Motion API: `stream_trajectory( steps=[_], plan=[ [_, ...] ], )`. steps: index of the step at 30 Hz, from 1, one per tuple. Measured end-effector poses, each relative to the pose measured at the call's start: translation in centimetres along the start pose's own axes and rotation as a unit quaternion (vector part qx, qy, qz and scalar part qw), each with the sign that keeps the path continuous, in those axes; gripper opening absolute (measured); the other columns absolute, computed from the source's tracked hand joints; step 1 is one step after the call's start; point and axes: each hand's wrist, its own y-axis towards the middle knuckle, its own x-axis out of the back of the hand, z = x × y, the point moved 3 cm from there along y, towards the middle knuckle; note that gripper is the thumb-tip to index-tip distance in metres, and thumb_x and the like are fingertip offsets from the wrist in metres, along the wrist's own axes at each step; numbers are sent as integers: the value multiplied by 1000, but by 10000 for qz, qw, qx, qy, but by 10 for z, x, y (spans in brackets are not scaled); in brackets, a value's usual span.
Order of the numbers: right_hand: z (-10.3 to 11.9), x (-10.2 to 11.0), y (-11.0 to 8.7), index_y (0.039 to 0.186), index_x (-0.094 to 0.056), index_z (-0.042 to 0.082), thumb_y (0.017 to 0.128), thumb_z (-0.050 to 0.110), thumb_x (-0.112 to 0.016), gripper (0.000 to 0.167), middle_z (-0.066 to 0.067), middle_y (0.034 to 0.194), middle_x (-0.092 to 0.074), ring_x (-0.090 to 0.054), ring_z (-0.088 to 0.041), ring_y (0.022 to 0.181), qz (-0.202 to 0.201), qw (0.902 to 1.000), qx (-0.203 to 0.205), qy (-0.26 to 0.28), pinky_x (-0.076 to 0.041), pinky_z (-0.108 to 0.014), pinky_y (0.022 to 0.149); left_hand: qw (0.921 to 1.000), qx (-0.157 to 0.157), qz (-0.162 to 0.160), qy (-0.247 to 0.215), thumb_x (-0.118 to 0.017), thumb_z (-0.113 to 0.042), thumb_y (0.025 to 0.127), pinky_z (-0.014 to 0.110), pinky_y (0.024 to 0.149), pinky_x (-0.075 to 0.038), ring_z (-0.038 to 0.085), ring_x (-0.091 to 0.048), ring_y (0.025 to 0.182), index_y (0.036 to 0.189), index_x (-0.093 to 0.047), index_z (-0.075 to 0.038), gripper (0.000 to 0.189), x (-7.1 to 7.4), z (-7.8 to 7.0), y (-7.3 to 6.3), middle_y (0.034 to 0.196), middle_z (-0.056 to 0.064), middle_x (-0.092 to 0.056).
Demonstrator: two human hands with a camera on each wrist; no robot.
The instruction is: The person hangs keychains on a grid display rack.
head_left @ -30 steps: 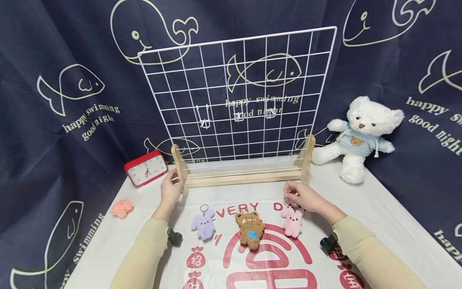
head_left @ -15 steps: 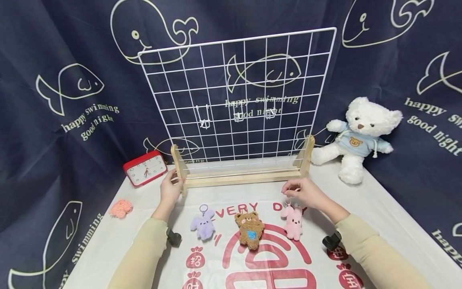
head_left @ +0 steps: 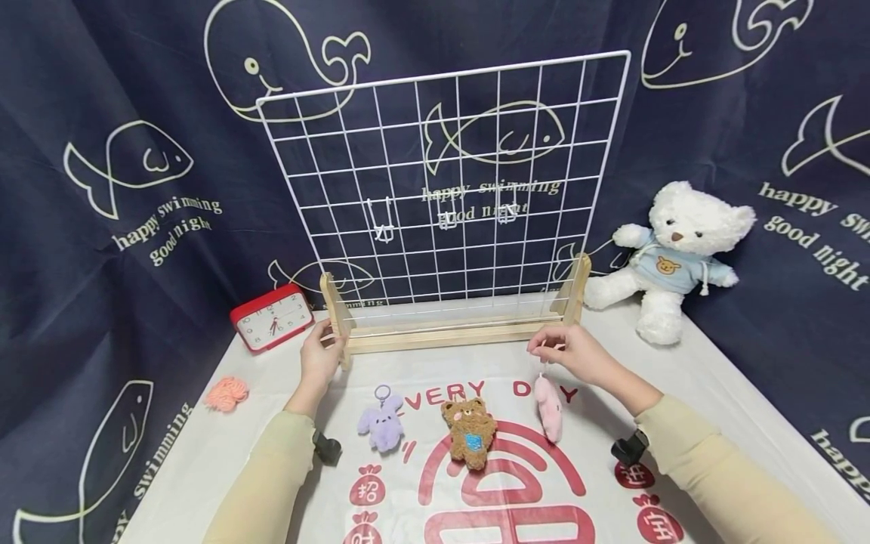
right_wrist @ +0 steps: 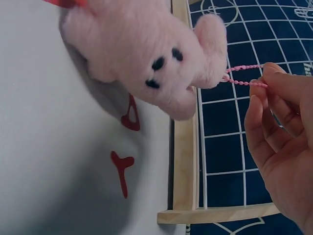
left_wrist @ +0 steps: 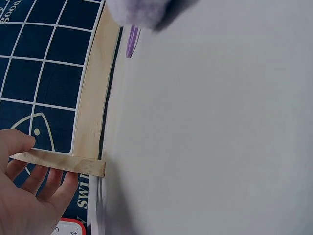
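My right hand pinches the pink bead chain of a pink plush rabbit keychain. The rabbit hangs below the fingers, turned sideways in the head view; its face shows in the right wrist view. My left hand grips the left wooden foot of the stand, thumb on one side and fingers on the other. A white wire grid rises from this stand, with white hooks across its middle. A purple plush keychain and a brown bear plush lie on the table in front.
Left of the stand sits a red clock, with a ball of peach yarn nearer the front. A white teddy bear in a blue hoodie leans at the right. Dark printed cloth hangs behind.
My right hand has risen slightly, lifting the pink rabbit by its chain, and the rabbit has swung from facing front to side-on. My left hand has stayed on the stand.
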Motion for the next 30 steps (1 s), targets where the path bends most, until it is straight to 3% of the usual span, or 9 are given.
stream_trajectory(
  steps=[12,19,30],
  plan=[
    [15,5,8,92,-73,3,90,-9,-70,12,-11,87,-68,-63,-19,66,-623,9966,532,-9,-55,-23,55,10000,-13,-18,17,-64,1,93,48,101,-55,43,-61,118,139,-55,1,48,1,0,0,129,27,-61],
    [23,8,16,93,-73,1,91,-7,-71,9,-11,89,-69,-63,-13,70,-907,9938,624,-143,-56,-23,59,10000,6,-10,44,-63,0,93,49,102,-54,42,-60,119,139,-55,1,47,0,0,-1,130,27,-61],
    [39,15,34,91,-74,3,86,-8,-76,12,-4,87,-69,-57,-8,71,-1765,9777,1021,-512,-52,-16,58,10000,-16,-22,23,-63,0,93,50,101,-55,43,-60,119,137,-56,2,44,1,-1,-2,131,27,-60]
  ],
)
